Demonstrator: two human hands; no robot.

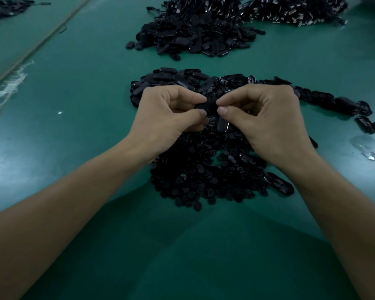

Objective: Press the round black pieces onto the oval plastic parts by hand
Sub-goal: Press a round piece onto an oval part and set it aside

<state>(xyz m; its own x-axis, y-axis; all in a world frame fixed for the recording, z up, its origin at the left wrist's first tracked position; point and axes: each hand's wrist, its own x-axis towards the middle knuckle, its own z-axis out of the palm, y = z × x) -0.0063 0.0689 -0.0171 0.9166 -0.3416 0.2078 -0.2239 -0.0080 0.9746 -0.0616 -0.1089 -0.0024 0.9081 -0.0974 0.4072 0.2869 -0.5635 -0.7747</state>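
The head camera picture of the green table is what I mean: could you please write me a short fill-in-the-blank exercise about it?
1. The left hand and the right hand pinch one small black part ____ them.
2. The table is ____ in colour.
3. The pile of round black pieces lies ____ to the person than the far pile of oval parts.
4. Both forearms are ____, with no sleeves.

Missing words: between; green; nearer; bare
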